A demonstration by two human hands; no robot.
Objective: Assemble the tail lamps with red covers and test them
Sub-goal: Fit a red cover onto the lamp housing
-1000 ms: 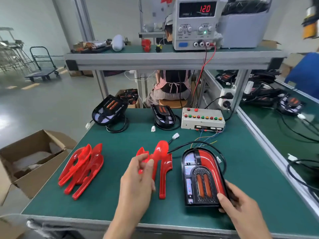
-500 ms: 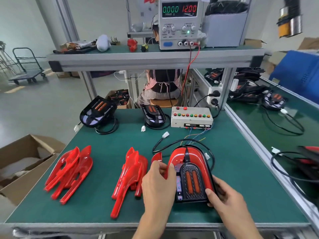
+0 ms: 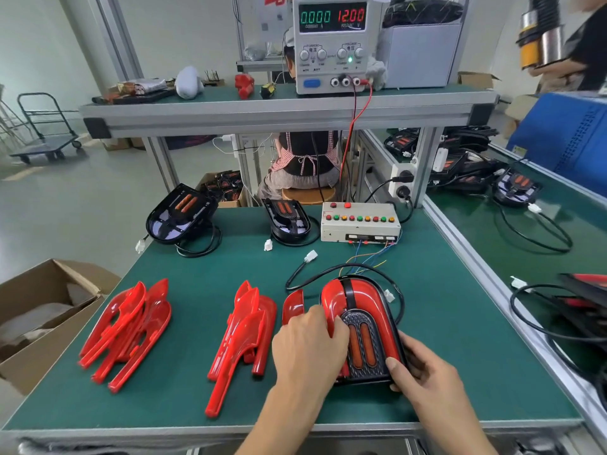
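Observation:
A black tail lamp (image 3: pixel 363 326) with two orange strips lies on the green table (image 3: pixel 460 339) in front of me, red covers on both its sides. My left hand (image 3: pixel 307 348) presses on the left red cover (image 3: pixel 330 298) with curled fingers. My right hand (image 3: pixel 423 377) grips the lamp's lower right corner. The lamp's black cable (image 3: pixel 302 270) loops behind it to a white plug (image 3: pixel 310 256). A small red piece (image 3: pixel 293 303) lies just left of the lamp.
Two piles of red covers (image 3: pixel 126 330) (image 3: pixel 244 336) lie to the left. Two uncovered black lamps (image 3: pixel 180 213) (image 3: pixel 289 220) and a button test box (image 3: pixel 359 221) stand at the back. A power supply (image 3: pixel 331 44) reads 12.00 on the shelf. A cardboard box (image 3: pixel 42 310) sits left of the table.
My left hand brought a red cover from the middle pile onto the lamp's left side and now presses it there. My right hand stayed on the lamp's lower right corner.

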